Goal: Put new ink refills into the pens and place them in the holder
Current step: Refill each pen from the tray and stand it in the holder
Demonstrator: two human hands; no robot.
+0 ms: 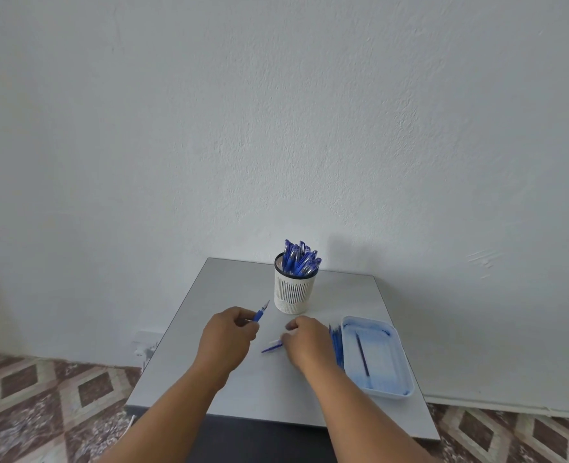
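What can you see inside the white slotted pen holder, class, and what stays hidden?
The pen holder contains a bunch of blue capped pens, their upper ends sticking above the rim. Their lower parts, and anything at the bottom, are hidden by the holder's wall.

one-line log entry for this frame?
left hand: grips pen | right hand: holds pen part | holder: full | tray: one refill

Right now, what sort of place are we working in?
Probably a room in a home: a small grey table pushed against a bare white wall, patterned floor tiles, and a wall socket low down.
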